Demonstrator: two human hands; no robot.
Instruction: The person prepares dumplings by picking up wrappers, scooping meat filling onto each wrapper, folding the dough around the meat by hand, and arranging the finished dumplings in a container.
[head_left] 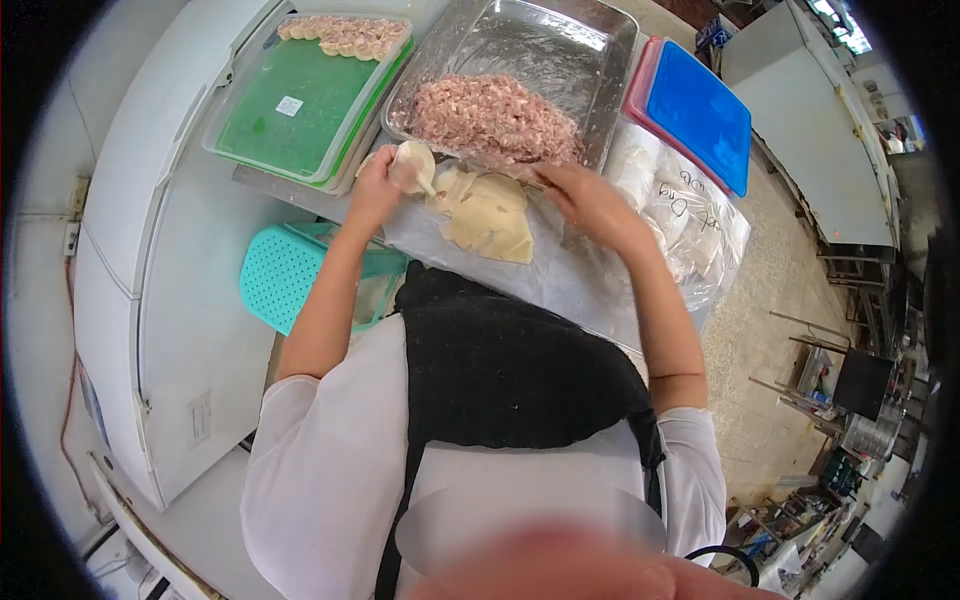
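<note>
My left hand is closed on a thin round dough wrapper, held up by the near left corner of the metal tray. Raw ground meat is heaped along the tray's near side. My right hand is at the tray's near edge, beside the meat, with its fingers bent together; what they grip is hidden. Between my hands, a loose pile of pale yellow wrappers lies on a plastic sheet.
Left stands a green-bottomed plastic container with filled dumplings along its far end. Right are blue-lidded containers and white plastic-wrapped packs. A turquoise basket is below the table, beside a white freezer.
</note>
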